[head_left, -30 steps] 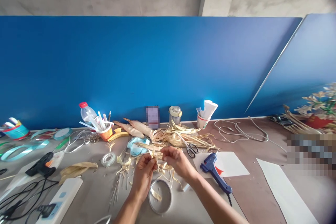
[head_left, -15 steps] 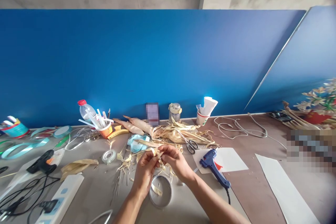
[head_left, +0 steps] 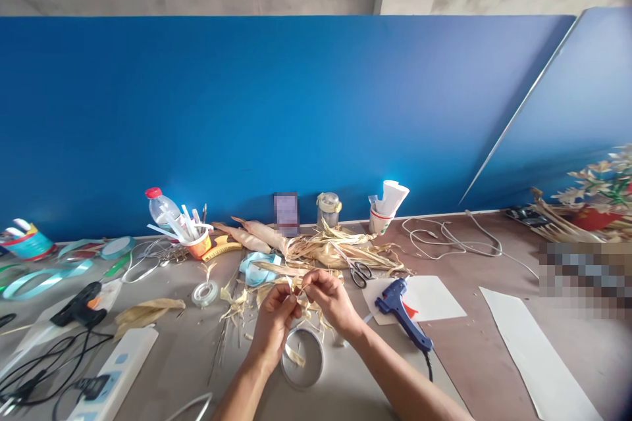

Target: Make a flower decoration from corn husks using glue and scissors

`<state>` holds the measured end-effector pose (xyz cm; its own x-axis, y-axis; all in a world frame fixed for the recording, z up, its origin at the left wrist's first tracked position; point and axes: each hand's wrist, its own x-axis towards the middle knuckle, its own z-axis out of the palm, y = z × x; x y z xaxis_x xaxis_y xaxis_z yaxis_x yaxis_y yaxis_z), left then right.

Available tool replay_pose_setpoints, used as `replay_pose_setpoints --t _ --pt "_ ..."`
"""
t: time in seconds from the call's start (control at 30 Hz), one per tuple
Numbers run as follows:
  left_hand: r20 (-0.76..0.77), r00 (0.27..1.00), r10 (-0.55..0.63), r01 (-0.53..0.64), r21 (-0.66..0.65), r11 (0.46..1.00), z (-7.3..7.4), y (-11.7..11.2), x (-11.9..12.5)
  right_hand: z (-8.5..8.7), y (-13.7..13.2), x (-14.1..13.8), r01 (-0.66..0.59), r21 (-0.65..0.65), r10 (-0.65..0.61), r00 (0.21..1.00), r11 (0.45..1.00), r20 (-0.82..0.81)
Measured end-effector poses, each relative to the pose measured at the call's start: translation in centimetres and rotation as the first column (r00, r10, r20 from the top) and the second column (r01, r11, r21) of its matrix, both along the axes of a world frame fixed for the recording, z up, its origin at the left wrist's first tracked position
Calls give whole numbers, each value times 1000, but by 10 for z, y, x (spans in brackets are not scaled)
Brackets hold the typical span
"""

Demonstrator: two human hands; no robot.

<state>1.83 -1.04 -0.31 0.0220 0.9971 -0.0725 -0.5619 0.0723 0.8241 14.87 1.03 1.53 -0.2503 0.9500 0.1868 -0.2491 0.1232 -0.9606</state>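
Note:
My left hand (head_left: 278, 313) and my right hand (head_left: 328, 296) meet above the middle of the table, fingers pinched together. Between their fingertips is a small pale piece of corn husk (head_left: 297, 291), partly hidden by the fingers. Both hands appear closed on it. Just below them lies a round ring of tape (head_left: 322, 360) with a husk scrap (head_left: 295, 356) inside it. Behind the hands spreads a heap of dried corn husks (head_left: 320, 248). A pair of scissors (head_left: 360, 273) rests at the heap's right edge, and light-blue ribbon (head_left: 259, 268) lies at its left.
On the right, a blue glue gun (head_left: 402, 312) lies on white paper (head_left: 439, 296). A power strip (head_left: 116, 368) and a black glue gun (head_left: 79, 304) with cables are at left. A bottle (head_left: 162, 209), paper cups (head_left: 200, 243) and a jar (head_left: 328, 210) stand along the blue partition (head_left: 247, 112).
My right fingertips have drawn slightly up and away from the left ones, with the husk piece still between them. The objects on the table have not moved.

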Motion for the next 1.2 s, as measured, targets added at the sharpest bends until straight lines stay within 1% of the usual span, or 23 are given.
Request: replay_pose_setpoints --t 0.1,0.2,0.3,0.37,0.43,0.5,0.57,0.7,0.8,0.97,1.2 --pt "-1 1000 24 -24 -16 1000 2 -1 1 -4 -1 -1 18 17 -18 1000 1000 -13" --pt "34 998 47 -45 -49 998 4 -2 3 -8 -4 -5 40 26 -40 999 999 4" --pt "79 995 61 -56 -65 996 6 -2 3 -8 -6 -7 76 28 -76 997 997 7" --pt "107 993 53 -48 -45 998 6 -2 2 -6 -6 -7 83 18 -83 996 996 -9" --pt "166 985 41 -34 -43 998 6 -2 1 -4 -4 -6 97 8 -97 995 995 -12" --pt "248 968 35 -17 -74 997 6 -2 0 -3 -3 -5 118 5 -118 993 993 -13" --pt "305 951 55 -22 -110 994 5 -1 0 -2 -2 -4 128 5 -127 992 992 -21" --pt "275 956 99 -76 -95 993 4 1 0 -5 -1 -4 110 3 -110 994 994 -28" --pt "246 964 104 -86 -82 993 4 2 0 -6 -2 -5 100 -4 -100 994 995 -38" --pt "247 967 55 -36 -82 996 5 0 0 -4 -3 -6 91 29 -90 995 995 -28" --pt "201 980 9 5 -67 998 7 -2 2 1 -9 -9 126 80 -129 991 989 36"
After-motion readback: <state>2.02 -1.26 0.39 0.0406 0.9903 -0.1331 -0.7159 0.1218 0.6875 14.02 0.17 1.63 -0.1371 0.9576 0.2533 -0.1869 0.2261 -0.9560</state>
